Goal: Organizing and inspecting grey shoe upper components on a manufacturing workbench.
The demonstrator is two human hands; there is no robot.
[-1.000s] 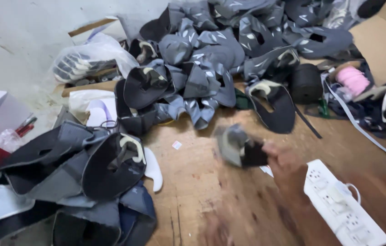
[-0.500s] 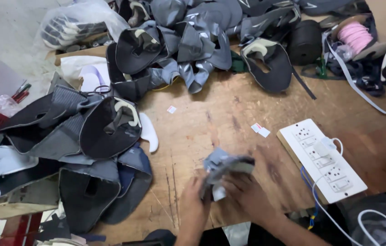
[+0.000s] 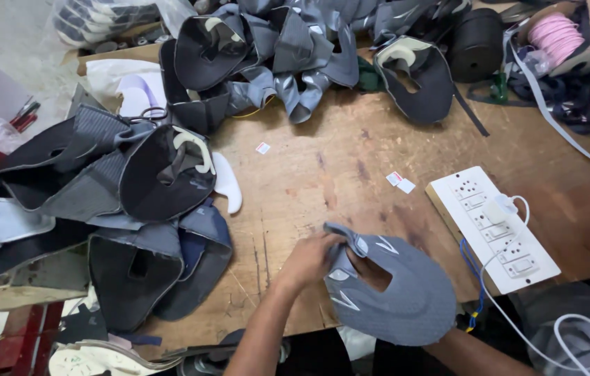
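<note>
head view, looking straight down at a wooden worktop covered in shoe parts.

the left hand has its grip closed on the top edge of a grey shoe upper, fingers pinching the collar end near the opening. the upper lies spread out flat at the near edge of the worktop, with pale arrow-like marks on its sides. the right hand is mostly hidden under the upper, only the forearm shows coming up from the bottom, so i can't tell if that grip is open or closed.

just right of the upper there's a white power strip with a white plug and cable in it, the cable trailing off to the lower right. two small paper tags sit on the bare wood between the strip and the middle of the worktop.

left side is a heap of dark uppers, black and navy, with a white insert piece sticking out beside them. along the far edge is another pile of grey and black uppers. far right corner has a spool of pink thread in a box, and a black roll next to it.
</note>
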